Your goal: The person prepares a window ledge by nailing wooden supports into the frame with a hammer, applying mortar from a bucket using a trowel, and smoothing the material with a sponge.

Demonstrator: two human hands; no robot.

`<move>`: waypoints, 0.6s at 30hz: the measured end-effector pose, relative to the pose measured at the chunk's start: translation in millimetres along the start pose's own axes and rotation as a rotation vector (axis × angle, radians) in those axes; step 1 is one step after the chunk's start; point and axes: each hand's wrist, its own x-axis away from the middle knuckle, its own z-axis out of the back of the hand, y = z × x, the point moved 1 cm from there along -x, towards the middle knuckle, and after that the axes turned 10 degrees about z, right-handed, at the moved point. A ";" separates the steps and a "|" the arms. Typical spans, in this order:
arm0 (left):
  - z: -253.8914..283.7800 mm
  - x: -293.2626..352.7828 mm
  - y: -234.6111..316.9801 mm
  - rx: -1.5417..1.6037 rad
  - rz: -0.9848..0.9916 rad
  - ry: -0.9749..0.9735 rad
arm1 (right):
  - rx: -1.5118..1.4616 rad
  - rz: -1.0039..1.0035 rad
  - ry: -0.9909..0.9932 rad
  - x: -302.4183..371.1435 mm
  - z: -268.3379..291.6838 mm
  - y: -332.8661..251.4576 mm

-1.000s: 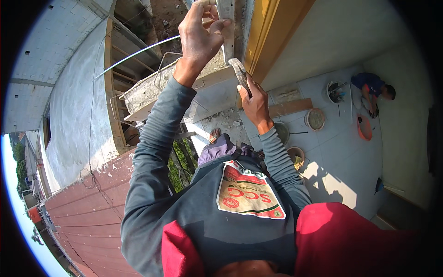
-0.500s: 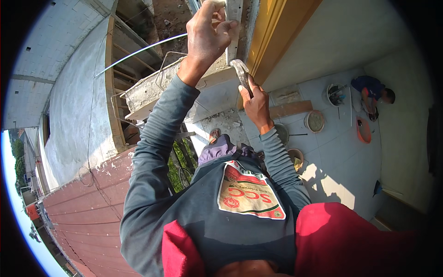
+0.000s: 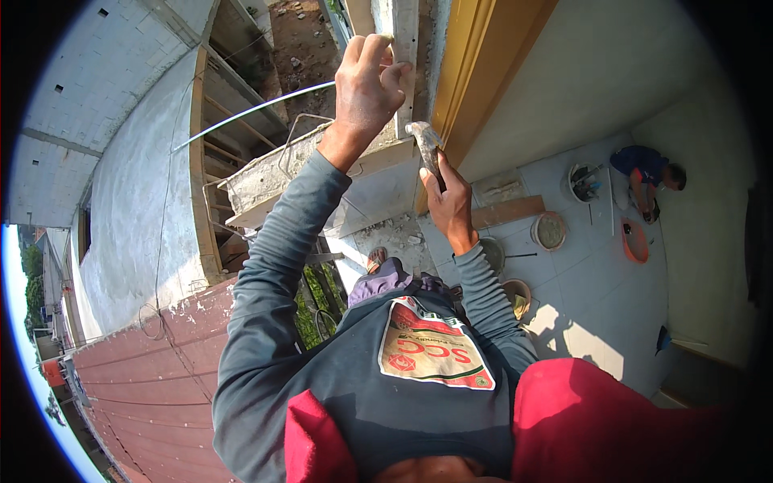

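Observation:
My left hand [image 3: 369, 90], raised above the concrete ledge, is closed at the edge of a long, narrow grey board [image 3: 406, 68]. Its thumb rests on the board's face, while the curled fingers partly hide what lies behind them. Lower down and to the right, my right hand [image 3: 451, 205] grips a hammer [image 3: 425, 142] by its dark handle. The hammer's worn, whitish head is up, close beside the board's lower end. A yellow-brown door or window frame [image 3: 481, 68] runs just right of the board.
A rough concrete ledge [image 3: 278, 169] with bent metal rods juts out at left, above a maroon metal roof [image 3: 161, 354]. On the tiled floor below right are buckets [image 3: 550, 232], a plank [image 3: 507, 212], an orange basin [image 3: 634, 241] and a crouching person [image 3: 648, 173].
The view has tilted slightly, so both hands sit lower in it. The hammer head has shifted a little away from the board's lower end. My left hand keeps its place on the board.

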 end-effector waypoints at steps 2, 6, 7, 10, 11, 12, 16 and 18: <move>0.5 -1.3 4.2 0.017 0.035 -0.020 | 0.064 0.010 0.008 -3.0 3.1 -2.2; 0.0 -0.1 3.7 0.008 0.037 -0.044 | 0.034 -0.006 -0.009 -6.3 -3.5 4.4; 1.9 0.6 5.7 0.017 0.042 -0.042 | 0.026 0.021 0.009 -5.5 -3.9 2.5; 0.4 2.3 1.0 0.061 0.042 -0.034 | 0.008 0.013 0.046 -3.8 -4.7 -2.6; 1.1 1.3 -0.4 0.056 0.037 -0.025 | 0.002 0.043 0.058 -7.8 -6.7 -2.3; 0.4 -0.2 2.6 0.053 0.028 -0.020 | 0.019 0.036 0.037 -11.9 -6.5 -0.7; -0.2 2.4 2.3 0.043 0.030 -0.041 | 0.028 0.081 0.051 -9.1 -6.8 4.5; 3.4 3.9 3.0 0.032 0.110 -0.077 | -0.001 0.079 0.053 -8.2 -8.0 4.3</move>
